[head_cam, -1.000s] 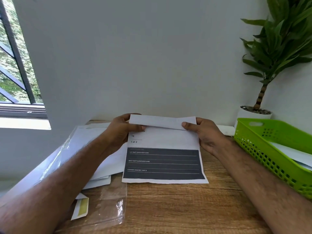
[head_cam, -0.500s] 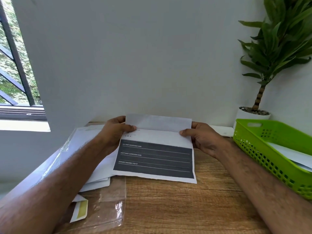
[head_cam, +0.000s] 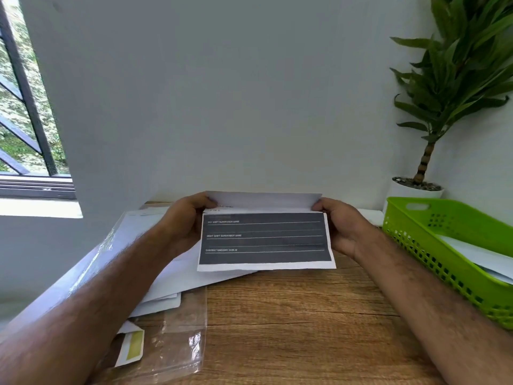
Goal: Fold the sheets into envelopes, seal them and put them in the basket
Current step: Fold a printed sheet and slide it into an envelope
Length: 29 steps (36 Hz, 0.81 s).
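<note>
Head view: sheet (head_cam: pixel 265 240) is lying between both hands just over the worktop (head_cam: pixel 291 315), long axis running left to right, dark printed panel facing up, far edge folding toward the person. Left hand (head_cam: pixel 186 220) is pinching the fold's left end and right hand (head_cam: pixel 341 226) is pinching its right end. Basket (head_cam: pixel 399 218) is standing to the right, nearer the right hand.
</note>
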Available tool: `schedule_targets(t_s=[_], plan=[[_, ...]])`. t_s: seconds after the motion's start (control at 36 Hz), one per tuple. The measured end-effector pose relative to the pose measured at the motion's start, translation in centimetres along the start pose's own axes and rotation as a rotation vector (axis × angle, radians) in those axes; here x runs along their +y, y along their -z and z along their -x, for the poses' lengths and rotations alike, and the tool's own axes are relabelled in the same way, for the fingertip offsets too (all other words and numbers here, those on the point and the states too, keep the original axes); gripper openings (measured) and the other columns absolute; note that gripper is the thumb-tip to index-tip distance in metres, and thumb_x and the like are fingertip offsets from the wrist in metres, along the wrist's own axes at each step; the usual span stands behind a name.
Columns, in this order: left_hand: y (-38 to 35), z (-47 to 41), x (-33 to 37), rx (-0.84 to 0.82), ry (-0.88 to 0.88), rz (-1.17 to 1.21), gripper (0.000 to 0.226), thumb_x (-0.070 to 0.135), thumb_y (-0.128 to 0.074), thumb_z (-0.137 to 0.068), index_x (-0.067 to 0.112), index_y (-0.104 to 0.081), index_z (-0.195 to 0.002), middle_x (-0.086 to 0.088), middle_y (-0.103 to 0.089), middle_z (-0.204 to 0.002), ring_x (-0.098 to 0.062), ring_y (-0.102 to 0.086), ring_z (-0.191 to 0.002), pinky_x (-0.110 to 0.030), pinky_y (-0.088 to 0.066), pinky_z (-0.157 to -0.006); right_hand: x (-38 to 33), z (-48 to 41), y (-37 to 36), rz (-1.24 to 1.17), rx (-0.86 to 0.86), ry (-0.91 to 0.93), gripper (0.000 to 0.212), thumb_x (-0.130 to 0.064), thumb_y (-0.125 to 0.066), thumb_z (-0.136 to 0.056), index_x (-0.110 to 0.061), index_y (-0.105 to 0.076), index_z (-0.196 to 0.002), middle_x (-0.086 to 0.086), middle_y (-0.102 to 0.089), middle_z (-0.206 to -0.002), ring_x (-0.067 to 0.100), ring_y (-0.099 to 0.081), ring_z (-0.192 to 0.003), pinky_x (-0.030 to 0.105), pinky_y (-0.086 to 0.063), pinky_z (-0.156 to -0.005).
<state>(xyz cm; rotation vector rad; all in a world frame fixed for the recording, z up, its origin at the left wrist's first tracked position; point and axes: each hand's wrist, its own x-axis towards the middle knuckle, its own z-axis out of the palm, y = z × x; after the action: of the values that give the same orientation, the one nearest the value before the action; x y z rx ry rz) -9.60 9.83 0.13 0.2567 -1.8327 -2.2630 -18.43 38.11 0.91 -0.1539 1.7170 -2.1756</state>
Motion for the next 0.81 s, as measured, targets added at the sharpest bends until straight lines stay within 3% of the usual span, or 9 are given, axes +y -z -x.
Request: schedule_targets(t_s=[0.08, 0.14, 0.22, 0.28, 0.31, 0.39, 0.5, 0.64, 0.81], plan=[[-0.2, 0.2, 0.2, 0.014, -0.007, 0.076, 0.031, 0.011, -0.040, -0.080, 0.003, -0.070, -0.077, -0.017, -0.062, -0.072, -0.028, -0.059, -0.060, -0.032, -0.048, -0.060, -0.2, 0.1, -0.3, -0.062, 0.033, 0.031, 0.030, -0.020, -0.049, -0.076, -0.007, -0.067, -0.096, 0.015, -0.061, -0.081, 0.028, -0.059, -0.069, 0.038, -0.053, -0.071], [-0.4, 0.3, 0.4, -0.020, -0.011, 0.129, 0.041, 0.012, -0.034, -0.081, -0.002, -0.072, -0.077, -0.017, -0.068, -0.074, -0.027, -0.064, -0.058, -0.026, -0.052, -0.055, -0.3, 0.2, -0.2, -0.056, 0.011, 0.045, 0.040, -0.024, -0.041, -0.086, -0.001, -0.072, -0.098, 0.013, -0.069, -0.074, 0.027, -0.061, -0.065, 0.034, -0.053, -0.068], [-0.9, 0.7, 0.6, -0.041, -0.017, 0.064, 0.034, 0.012, -0.040, -0.088, 0.000, -0.068, -0.074, -0.010, -0.067, -0.069, -0.020, -0.063, -0.053, -0.019, -0.049, -0.047, -0.4, 0.5, -0.5, -0.015, -0.059, 0.026, 0.032, -0.033, -0.055, -0.093, -0.006, -0.073, -0.095, 0.012, -0.070, -0.076, 0.026, -0.065, -0.071, 0.035, -0.055, -0.070], [-1.0, 0.6, 0.4, -0.035, -0.055, -0.084, 0.019, 0.011, -0.055, -0.091, 0.004, -0.070, -0.082, -0.007, -0.068, -0.072, -0.021, -0.063, -0.065, -0.023, -0.052, -0.057, -0.1, 0.4, -0.7, 0.073, -0.077, 0.053, 0.017, -0.023, -0.069, -0.090, -0.010, -0.072, -0.100, 0.010, -0.070, -0.088, 0.024, -0.067, -0.080, 0.035, -0.057, -0.071], [-1.0, 0.5, 0.3, -0.014, -0.088, -0.151, 0.011, 0.007, -0.061, -0.090, 0.005, -0.072, -0.089, -0.010, -0.070, -0.082, -0.024, -0.065, -0.076, -0.029, -0.054, -0.067, 0.1, 0.2, -0.6, 0.103, -0.063, 0.076, 0.020, -0.013, -0.072, -0.088, -0.008, -0.071, -0.107, 0.011, -0.071, -0.095, 0.023, -0.069, -0.083, 0.035, -0.059, -0.070], [-0.9, 0.2, -0.3, 0.030, -0.128, -0.222, 0.024, -0.005, -0.066, -0.085, 0.009, -0.073, -0.104, -0.019, -0.070, -0.105, -0.031, -0.066, -0.092, -0.039, -0.054, -0.084, 0.5, -0.1, -0.8, 0.088, -0.038, 0.101, 0.042, 0.007, -0.071, -0.084, -0.011, -0.066, -0.121, 0.016, -0.072, -0.109, 0.026, -0.073, -0.089, 0.036, -0.062, -0.072], [-0.7, 0.1, -0.2, 0.055, -0.174, -0.169, 0.041, -0.010, -0.069, -0.081, 0.015, -0.071, -0.114, -0.026, -0.068, -0.116, -0.040, -0.069, -0.100, -0.046, -0.055, -0.094, 0.3, 0.0, -0.9, 0.032, -0.074, 0.091, 0.054, 0.011, -0.072, -0.080, -0.010, -0.059, -0.128, 0.017, -0.070, -0.118, 0.030, -0.071, -0.101, 0.036, -0.062, -0.075], [-0.6, -0.2, -0.1, 0.058, -0.175, -0.069, 0.053, -0.013, -0.068, -0.082, 0.017, -0.063, -0.126, -0.020, -0.073, -0.106, -0.034, -0.072, -0.091, -0.041, -0.060, -0.080, 0.3, 0.2, -1.2, 0.102, -0.127, 0.071, 0.039, 0.011, -0.069, -0.083, 0.002, -0.065, -0.121, 0.017, -0.075, -0.113, 0.030, -0.073, -0.100, 0.034, -0.063, -0.074], [-0.5, 0.2, 0.1, -0.065, -0.148, -0.090, 0.038, -0.015, -0.068, -0.078, 0.000, -0.067, -0.113, -0.017, -0.075, -0.104, -0.031, -0.073, -0.097, -0.035, -0.060, -0.083, 0.4, 0.1, -1.1, 0.073, -0.063, 0.090, 0.035, 0.014, -0.069, -0.081, 0.002, -0.068, -0.115, 0.019, -0.075, -0.107, 0.031, -0.074, -0.094, 0.035, -0.062, -0.072]])
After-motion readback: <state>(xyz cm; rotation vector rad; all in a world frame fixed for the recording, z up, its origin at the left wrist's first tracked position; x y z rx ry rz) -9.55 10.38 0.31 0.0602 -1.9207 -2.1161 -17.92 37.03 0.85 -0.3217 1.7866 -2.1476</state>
